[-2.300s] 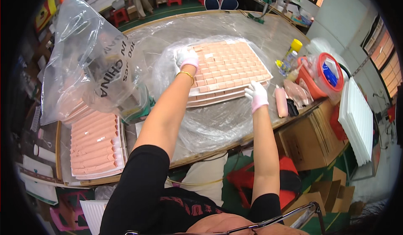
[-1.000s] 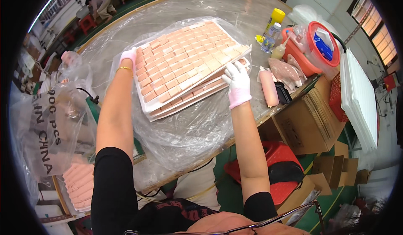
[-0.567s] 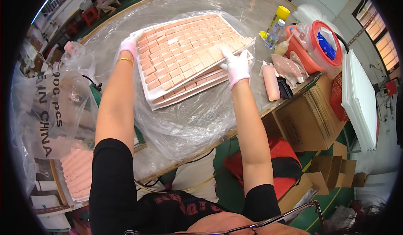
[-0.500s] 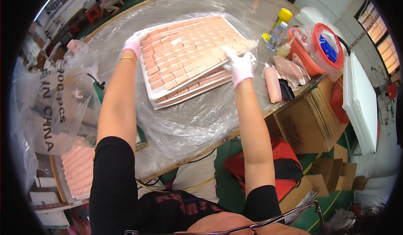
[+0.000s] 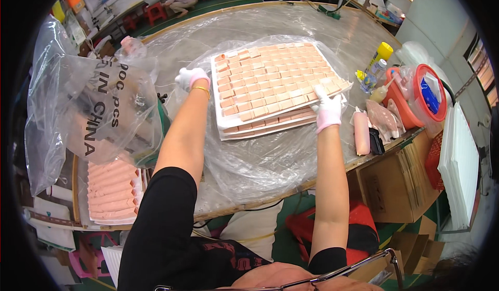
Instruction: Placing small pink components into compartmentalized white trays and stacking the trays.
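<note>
A white tray filled with rows of small peach-coloured rectangular pieces lies on top of another similar tray, both on clear plastic film. My right hand, in a white glove with a pink cuff, grips the upper tray's near right corner, thumb on top. That corner sits a little above the tray beneath. My left hand, gloved alike, is off the tray's left side above the film. Its fingers look curled; whether film is pinched in them is hidden.
On the table's right are a yellow can, bottles, a pink tube and red tubs. A clear printed bag hangs at left above a stack of pink ridged trays. Cardboard and white panels stand at right.
My left hand has let go of the upper tray's far left corner and moved away to its left. My right hand stays at the right corner. The whole view has shifted.
</note>
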The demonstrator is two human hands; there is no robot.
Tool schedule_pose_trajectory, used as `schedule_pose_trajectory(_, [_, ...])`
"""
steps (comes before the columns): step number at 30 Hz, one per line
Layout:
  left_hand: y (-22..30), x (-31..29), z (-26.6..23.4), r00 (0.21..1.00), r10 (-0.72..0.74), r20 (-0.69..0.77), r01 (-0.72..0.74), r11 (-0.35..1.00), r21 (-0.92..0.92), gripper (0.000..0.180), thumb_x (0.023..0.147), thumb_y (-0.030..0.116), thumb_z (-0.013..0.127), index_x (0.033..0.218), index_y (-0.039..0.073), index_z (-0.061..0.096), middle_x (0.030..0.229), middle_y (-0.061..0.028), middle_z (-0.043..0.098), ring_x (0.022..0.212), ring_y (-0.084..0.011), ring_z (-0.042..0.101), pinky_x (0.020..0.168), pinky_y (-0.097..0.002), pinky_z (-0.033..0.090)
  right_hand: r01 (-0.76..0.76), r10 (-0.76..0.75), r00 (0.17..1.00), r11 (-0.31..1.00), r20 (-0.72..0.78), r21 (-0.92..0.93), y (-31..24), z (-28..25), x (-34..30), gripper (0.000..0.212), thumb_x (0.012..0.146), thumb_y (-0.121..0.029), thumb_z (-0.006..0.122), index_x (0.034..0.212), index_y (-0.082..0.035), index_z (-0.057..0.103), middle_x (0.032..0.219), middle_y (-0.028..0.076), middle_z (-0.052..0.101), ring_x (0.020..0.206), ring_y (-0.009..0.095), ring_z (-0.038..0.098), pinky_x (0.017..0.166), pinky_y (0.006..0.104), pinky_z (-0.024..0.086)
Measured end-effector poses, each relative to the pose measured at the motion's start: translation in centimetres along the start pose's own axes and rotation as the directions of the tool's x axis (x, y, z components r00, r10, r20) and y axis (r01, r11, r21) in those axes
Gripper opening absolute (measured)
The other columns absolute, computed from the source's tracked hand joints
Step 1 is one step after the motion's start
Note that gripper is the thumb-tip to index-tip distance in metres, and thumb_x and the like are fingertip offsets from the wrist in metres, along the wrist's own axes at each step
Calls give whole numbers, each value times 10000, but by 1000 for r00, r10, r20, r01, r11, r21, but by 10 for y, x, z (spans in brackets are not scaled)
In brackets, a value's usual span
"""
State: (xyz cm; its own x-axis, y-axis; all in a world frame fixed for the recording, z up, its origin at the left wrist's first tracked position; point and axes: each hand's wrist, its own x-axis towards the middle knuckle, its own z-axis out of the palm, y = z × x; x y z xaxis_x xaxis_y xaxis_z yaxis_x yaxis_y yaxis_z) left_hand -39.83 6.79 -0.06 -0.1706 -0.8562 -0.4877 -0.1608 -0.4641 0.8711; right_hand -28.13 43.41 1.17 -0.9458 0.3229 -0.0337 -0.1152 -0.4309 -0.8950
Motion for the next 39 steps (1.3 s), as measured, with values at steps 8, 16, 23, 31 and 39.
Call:
schedule_pose_trajectory(8, [20, -18, -1, 238, 915, 325, -971, 228, 71, 227, 763, 252, 614, 915, 107, 700, 976, -142, 642, 884, -326, 616, 806, -397, 488, 6, -9, 999, 997, 43, 73, 3, 10, 0, 720, 761, -53, 726, 1343, -80, 302, 1244, 130, 493, 1050, 260, 561, 760, 396, 561])
schedule_pose_trajectory(16, [11, 23, 12, 704, 445, 553, -671, 673, 312, 632, 836, 532, 484, 1028, -47, 648, 1081, -180, 647, 1001, -337, 617, 823, -402, 472, 10, -15, 998, 997, 64, 74, -1, 13, -5, 712, 768, -67, 725, 1343, -77, 306, 1244, 128, 491, 1057, 256, 556, 766, 381, 560])
schedule_pose_trajectory(23, [36, 20, 36, 704, 340, 623, -532, 834, 147, 680, 717, 557, 675, 1037, -43, 651, 1040, -130, 639, 885, -229, 597, 792, -386, 478, 47, -50, 997, 997, 51, 61, -2, 19, -2, 704, 763, -88, 737, 1339, -86, 333, 1247, 136, 488, 1046, 277, 568, 755, 424, 553])
schedule_pose_trajectory(31, [30, -3, 21, 488, 266, 831, -433, 901, -33, 474, 778, 411, 693, 1056, 28, 664, 1089, -100, 645, 945, -196, 600, 828, -361, 465, 181, -188, 982, 974, -37, -133, 15, 21, 16, 798, 697, -135, 804, 1322, 0, 327, 1189, 144, 536, 1034, 237, 564, 800, 351, 514])
schedule_pose_trajectory(39, [37, -43, 8, 408, 523, 748, -578, 782, -232, 379, 754, 167, 753, 1082, 9, 649, 1042, -48, 652, 922, -150, 588, 825, -298, 466, 177, -176, 984, 983, 31, -46, -20, 18, 5, 755, 722, 8, 725, 1349, -5, 305, 1233, 145, 514, 1074, 240, 554, 885, 343, 496])
